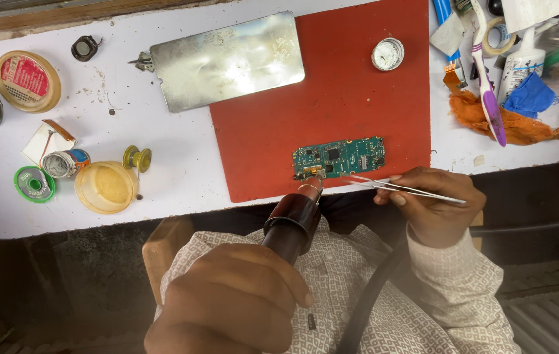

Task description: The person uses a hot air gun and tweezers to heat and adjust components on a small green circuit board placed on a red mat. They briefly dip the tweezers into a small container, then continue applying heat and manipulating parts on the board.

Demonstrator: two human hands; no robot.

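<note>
- Left hand fingers wrapped around hot-air wand, nozzle at left end of green circuit board on red mat, frame centre.
- Right hand fingers pinching tweezers, tips just beside board's lower edge.
- Heating underway; nothing lifted off yet.

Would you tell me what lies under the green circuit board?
The circuit board lies on a red mat, which rests on the white table. The mat beneath the board is hidden.

A small green circuit board lay flat near the front edge of a red mat. A black hot-air tool pointed its copper-coloured nozzle at the board's left end. Thin metal tweezers lay nearly level, tips just beside the board's lower edge.
</note>
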